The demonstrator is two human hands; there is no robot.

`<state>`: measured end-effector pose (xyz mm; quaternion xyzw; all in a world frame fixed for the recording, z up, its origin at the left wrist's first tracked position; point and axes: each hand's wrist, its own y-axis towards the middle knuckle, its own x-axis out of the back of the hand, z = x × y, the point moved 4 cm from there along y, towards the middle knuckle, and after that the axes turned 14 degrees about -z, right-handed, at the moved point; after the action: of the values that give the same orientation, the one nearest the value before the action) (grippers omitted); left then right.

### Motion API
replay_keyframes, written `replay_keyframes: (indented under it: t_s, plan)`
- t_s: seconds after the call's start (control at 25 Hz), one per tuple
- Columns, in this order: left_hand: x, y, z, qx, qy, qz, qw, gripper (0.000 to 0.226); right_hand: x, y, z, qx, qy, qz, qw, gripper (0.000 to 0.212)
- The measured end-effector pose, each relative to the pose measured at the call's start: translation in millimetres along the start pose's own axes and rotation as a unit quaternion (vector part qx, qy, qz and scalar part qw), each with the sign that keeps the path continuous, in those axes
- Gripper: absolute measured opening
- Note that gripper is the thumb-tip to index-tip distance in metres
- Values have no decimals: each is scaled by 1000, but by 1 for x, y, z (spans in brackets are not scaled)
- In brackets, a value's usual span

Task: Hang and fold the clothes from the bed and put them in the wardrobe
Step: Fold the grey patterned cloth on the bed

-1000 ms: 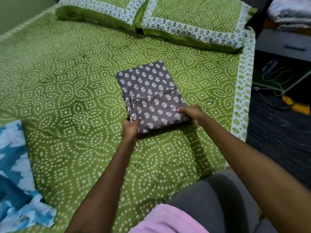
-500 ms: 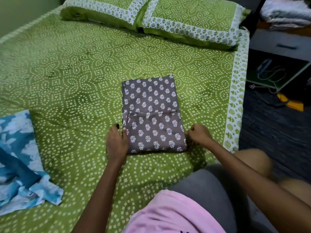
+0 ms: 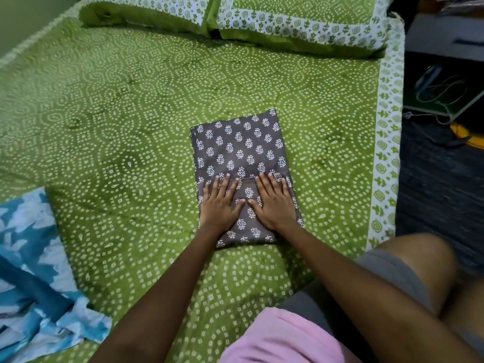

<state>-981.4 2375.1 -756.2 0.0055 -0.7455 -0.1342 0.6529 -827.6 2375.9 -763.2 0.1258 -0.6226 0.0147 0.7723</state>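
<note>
A folded grey garment with a white flower print [image 3: 239,150] lies flat as a neat rectangle on the green patterned bedsheet [image 3: 125,132], right of the bed's middle. My left hand [image 3: 220,203] and my right hand [image 3: 275,203] lie side by side on its near half. Both palms are down with fingers straight and spread, pressing on the cloth. A blue and white tie-dye garment [image 3: 34,271] lies loose and crumpled at the bed's left edge.
Two green pillows [image 3: 296,24] with white borders lie along the head of the bed. To the right, past the bed's edge, are a dark floor [image 3: 434,184], a low shelf holding cables [image 3: 442,87], and a yellow object [image 3: 468,132].
My hands have left the sides of the folded grey garment and now lie flat on top of its near half. The garment sits squarer on the sheet.
</note>
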Motion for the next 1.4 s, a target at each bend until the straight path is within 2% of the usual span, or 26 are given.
replay_keyframes:
  t_s: [0.16,0.28,0.48,0.56,0.64,0.72,0.76,0.84,0.96,1.04,1.12,1.24,1.4]
  plan:
    - [-4,5,9,40,3,-13,999,75,-2,16,-10,-53,-2,-22,998,88]
    - [-3,-6,13,29,-11,-26,999,76,0,7,-13,-80,-12,-24,996,88]
    - [7,-43,13,-21,-3,-29,999,94,3,-15,-12,-38,-35,-38,998,83]
    - [12,-55,11,-36,3,-18,999,106,5,-27,-7,12,-38,-38,998,80]
    - [15,-64,10,-48,-3,-2,999,114,6,-40,0,139,-17,-3,990,77]
    - [17,-71,13,-73,-1,15,997,117,9,-55,-2,291,-4,30,956,76]
    - [18,-74,14,-91,3,26,995,117,12,-61,-9,333,-5,43,942,78]
    - [21,-74,22,-130,4,40,991,112,22,-63,-33,344,-3,62,937,84]
    - [24,-64,52,-149,-25,48,987,91,40,-60,-79,300,-17,69,951,94]
    - [31,-53,71,-134,-44,13,990,69,52,-57,-102,277,-15,61,959,97]
    - [39,-38,79,-162,-40,-24,986,52,59,-53,-115,260,-10,44,965,89]
    - [40,-17,80,-283,-19,-25,959,55,54,-40,-120,293,-16,24,956,70]
    - [33,6,89,-375,-41,24,926,63,50,-5,-106,405,-38,-13,914,66]
